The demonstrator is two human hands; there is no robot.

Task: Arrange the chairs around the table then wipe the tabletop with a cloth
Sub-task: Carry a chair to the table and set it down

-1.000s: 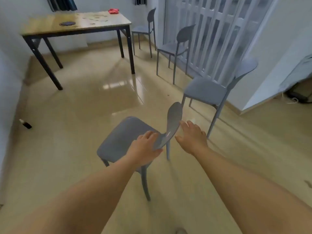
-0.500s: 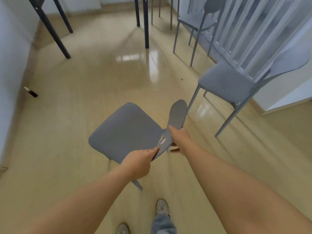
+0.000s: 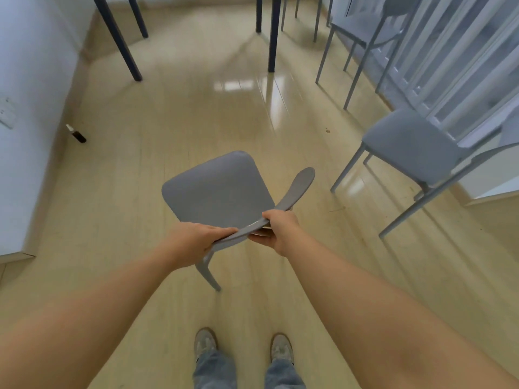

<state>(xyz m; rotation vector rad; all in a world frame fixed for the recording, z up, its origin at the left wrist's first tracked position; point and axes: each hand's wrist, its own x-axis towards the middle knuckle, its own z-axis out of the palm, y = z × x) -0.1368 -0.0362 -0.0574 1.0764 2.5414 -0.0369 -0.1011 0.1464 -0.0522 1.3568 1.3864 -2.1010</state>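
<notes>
Held chair [image 3: 219, 192]: grey, seat facing away from the person, in mid-floor directly ahead of the shoes [image 3: 205, 342]. Backrest [image 3: 297, 186] is gripped at its near edge by both hands. Left hand [image 3: 193, 242] is curled round the left end, thumb on top. Right hand [image 3: 278, 228] is wrapped round the middle, fingers underneath. One leg shows below the left hand; I cannot tell whether the feet are on the floor [image 3: 196, 113].

Beyond the held chair, well apart: dark legs of the table [image 3: 272, 35]. The tabletop is out of view, and no cloth can be seen.

Right of the held chair: second chair [image 3: 407, 144], near the white grille [image 3: 449, 66]. Third chair [image 3: 362, 23] stands further beyond, along the same grille. Neither is tucked to the table.

Left of the held chair, by the wall: a small dark bottle [image 3: 77, 134] lying on the floor.

Progress, as judged: early. The first chair is in hand but not yet placed. At least two more chairs need moving, and the wiping has not begun, as far as this view shows.
</notes>
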